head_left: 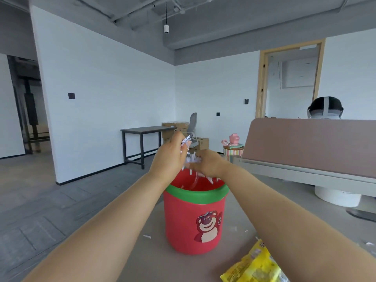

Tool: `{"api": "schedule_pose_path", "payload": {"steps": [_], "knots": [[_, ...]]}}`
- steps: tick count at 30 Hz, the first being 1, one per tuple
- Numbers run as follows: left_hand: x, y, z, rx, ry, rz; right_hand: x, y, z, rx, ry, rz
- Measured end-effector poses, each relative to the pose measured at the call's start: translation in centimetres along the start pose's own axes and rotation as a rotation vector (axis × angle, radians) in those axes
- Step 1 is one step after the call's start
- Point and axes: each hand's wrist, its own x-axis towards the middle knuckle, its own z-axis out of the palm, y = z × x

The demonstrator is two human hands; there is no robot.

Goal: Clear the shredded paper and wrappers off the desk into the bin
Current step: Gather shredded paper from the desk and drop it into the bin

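A red bin (189, 218) with a green rim and a pink bear picture stands on the beige desk (146, 261) in front of me. Both hands are together just above its opening. My left hand (169, 157) pinches white shredded paper (186, 141) between its fingers. My right hand (205, 162) is curled around a clump of shreds (193, 159), and strips hang and fall from it into the bin. A yellow wrapper (254, 265) lies on the desk at the lower right, beside my right forearm. A few loose shreds (147, 236) lie around the bin's base.
A pink desk divider (311, 145) rises at the right, with a person's head behind it. A striped jar with a pink cup (233, 148) stands beyond the bin. A dark table and an office chair stand by the far wall. The desk's left edge drops to grey floor.
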Motion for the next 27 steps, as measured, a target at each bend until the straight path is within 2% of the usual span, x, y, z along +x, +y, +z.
{"api": "schedule_pose_path", "payload": {"steps": [3, 10, 13, 15, 19, 21, 24, 27], "knots": [[0.5, 0.2, 0.3, -0.027, 0.005, 0.024, -0.2, -0.1, 0.7, -0.073, -0.169, 0.037], [1.0, -0.4, 1.7, -0.173, 0.012, -0.025, -1.0, 0.1, -0.3, 0.044, -0.163, 0.015], [0.8, -1.1, 2.0, -0.203, -0.030, -0.061, -0.6, 1.4, 0.2, 0.101, -0.120, -0.038], [0.7, -1.3, 2.1, -0.205, -0.094, -0.056, -0.7, 2.0, 0.3, 0.153, 0.022, -0.086], [1.3, -1.2, 2.2, -0.188, -0.276, -0.054, -1.2, 3.2, 0.6, 0.198, 0.286, -0.093], [1.5, -1.5, 2.5, -0.176, -0.466, -0.087, -1.6, 3.8, 0.8, 0.200, 0.354, -0.070], [1.4, -2.5, 2.7, -0.105, -0.792, -0.154, -2.1, 4.4, 0.8, 0.244, 0.399, -0.039], [1.1, -3.2, 2.5, -0.026, -0.915, -0.171, -2.4, 4.5, 1.0, 0.281, 0.391, -0.044]]}}
